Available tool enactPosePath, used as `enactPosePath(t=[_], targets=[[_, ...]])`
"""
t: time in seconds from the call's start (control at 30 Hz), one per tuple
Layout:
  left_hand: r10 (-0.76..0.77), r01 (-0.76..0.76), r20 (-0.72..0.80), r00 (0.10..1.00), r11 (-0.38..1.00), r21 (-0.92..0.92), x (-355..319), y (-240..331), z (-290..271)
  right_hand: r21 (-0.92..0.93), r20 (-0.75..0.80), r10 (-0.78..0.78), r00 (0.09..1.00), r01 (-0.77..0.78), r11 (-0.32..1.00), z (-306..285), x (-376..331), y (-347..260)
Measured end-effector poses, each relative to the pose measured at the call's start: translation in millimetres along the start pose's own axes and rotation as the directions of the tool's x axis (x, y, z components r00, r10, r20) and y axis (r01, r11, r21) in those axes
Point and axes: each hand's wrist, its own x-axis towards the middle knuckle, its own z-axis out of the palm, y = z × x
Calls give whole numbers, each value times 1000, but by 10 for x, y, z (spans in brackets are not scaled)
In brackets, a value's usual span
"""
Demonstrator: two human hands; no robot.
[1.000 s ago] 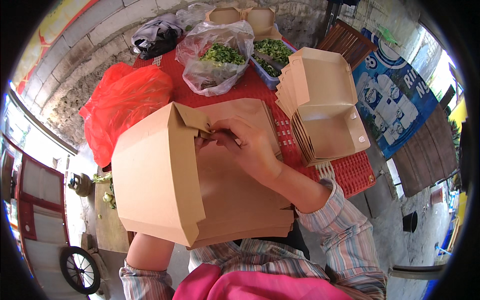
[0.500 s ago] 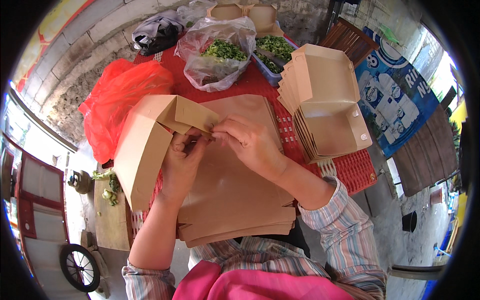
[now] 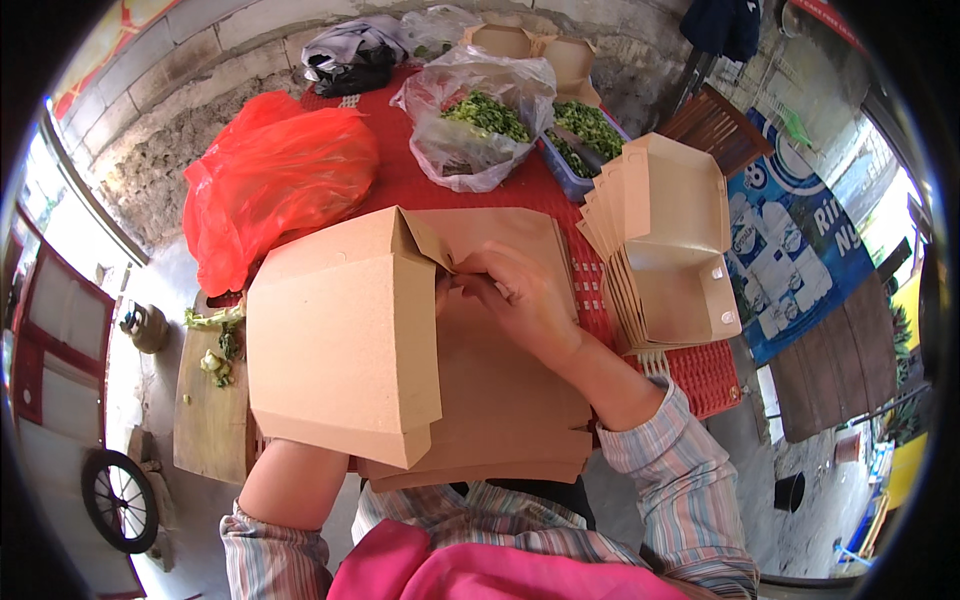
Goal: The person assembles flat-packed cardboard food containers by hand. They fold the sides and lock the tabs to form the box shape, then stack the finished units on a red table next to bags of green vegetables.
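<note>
A brown cardboard box, partly folded, is held up at the left above a pile of flat cardboard sheets. My right hand is closed, its fingertips pinching the corner flap at the box's right edge. Behind the box, my left hand is mostly hidden; a little of its fingers shows at that same edge, gripping the corner from inside. My left forearm passes under the box's lower side. To the right stands a nested stack of folded, open cardboard boxes.
Red plastic bag lies left on the red woven tabletop. Chopped greens fill a clear bag and a blue tub at the back. A wooden board with vegetable scraps is at the left; a wooden chair stands beyond.
The box has turned so its broad outer face shows, covering my left hand. My right hand stays at the corner flap, a little farther right and lower. The whole view has shifted slightly.
</note>
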Motion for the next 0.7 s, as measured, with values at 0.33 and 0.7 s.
enactPosePath(t=[0.33, 0.7], targets=[[-39, 37, -101, 994, 999, -29, -295, 81, -292, -193, -39, -85, 996, 76, 978, 86, -50, -37], [115, -113, -109, 987, 993, 22, -165, 197, -132, -180, -12, -223, 975, 218, 959, 72, -24, -156]])
